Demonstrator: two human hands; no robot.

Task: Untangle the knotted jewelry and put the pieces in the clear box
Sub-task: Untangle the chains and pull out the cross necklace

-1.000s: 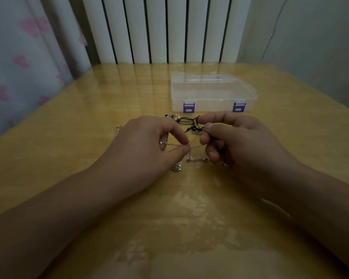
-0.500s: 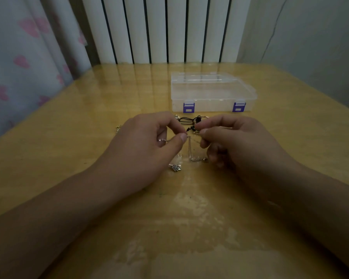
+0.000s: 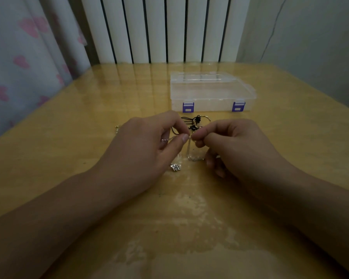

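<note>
A thin silver chain point(image 3: 191, 156) hangs in a loop between my two hands over the wooden table point(image 3: 89, 117). My left hand point(image 3: 145, 148) pinches the chain between thumb and forefinger. My right hand point(image 3: 236, 146) pinches it right beside, fingertips almost touching. A silver pendant point(image 3: 175, 167) lies on the table below my left thumb. Behind the hands lies a black cord with gold beads point(image 3: 195, 122). The clear box point(image 3: 212, 93), with two purple latches, stands closed further back.
A small gold piece point(image 3: 117, 127) lies on the table left of my left hand. A white radiator and a curtain with pink hearts stand behind the table. A wall runs along the right side.
My fingertips have come closer together and moved slightly back. The stretch of chain between them has shortened, and the loop now hangs down below the pinch.
</note>
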